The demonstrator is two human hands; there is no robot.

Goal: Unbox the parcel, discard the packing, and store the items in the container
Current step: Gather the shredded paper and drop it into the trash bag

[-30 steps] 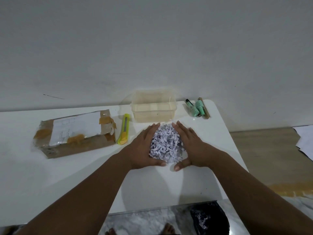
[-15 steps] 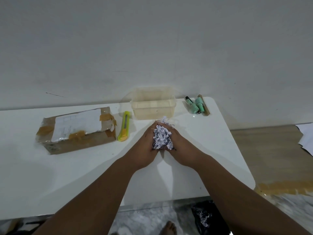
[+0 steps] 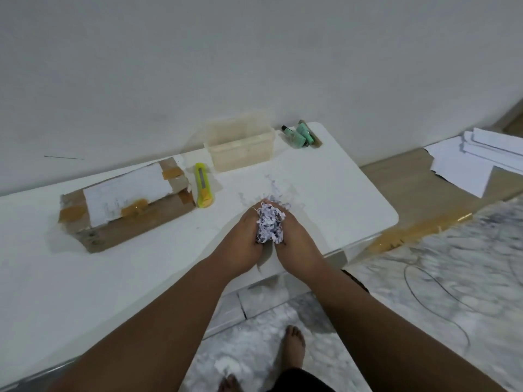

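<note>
A wad of shredded white paper packing (image 3: pixel 268 225) is squeezed between my left hand (image 3: pixel 240 239) and my right hand (image 3: pixel 295 241), held just above the white table (image 3: pixel 141 278) near its front right part. A few loose shreds (image 3: pixel 273 182) lie on the table beyond my hands. The brown cardboard parcel (image 3: pixel 124 205), taped and labelled, lies at the left. The clear plastic container (image 3: pixel 240 148) stands at the back by the wall. Small mint-green items and a brown stick (image 3: pixel 302 135) lie to the right of the container.
A yellow utility knife (image 3: pixel 203 185) lies between parcel and container. White paper sheets (image 3: pixel 475 159) and a strip of brown tape (image 3: pixel 418 233) are on the floor at the right. A thin cable (image 3: pixel 441 290) loops on the marble floor. My bare feet (image 3: pixel 294 346) are below the table edge.
My hands went from cupping the flat heap to pressing it into a tight wad and lifting it. The view has tilted and swung right, showing more floor.
</note>
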